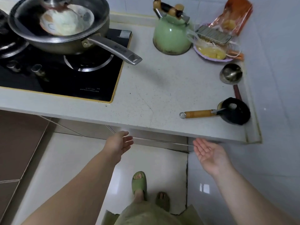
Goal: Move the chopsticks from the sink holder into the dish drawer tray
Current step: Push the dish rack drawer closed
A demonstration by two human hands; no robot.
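Observation:
Both my hands reach under the front edge of the pale countertop (162, 98). My left hand (119, 143) is open with fingers apart, its fingertips at the left end of a metal drawer front (160, 140) below the counter. My right hand (209, 151) is open, palm up, at the right end of that drawer front. Neither hand holds anything. The drawer looks closed, and its tray is hidden. No chopsticks, sink or sink holder are in view.
A black gas hob (68, 73) carries a steel pan (61, 26) holding a plate; the pan handle (115, 49) juts right. A green kettle (172, 34), bagged food (215, 47), a metal ladle (230, 73) and a small black pot (233, 111) sit on the counter. White wall at right; my slippered feet (139, 184) on the tiled floor.

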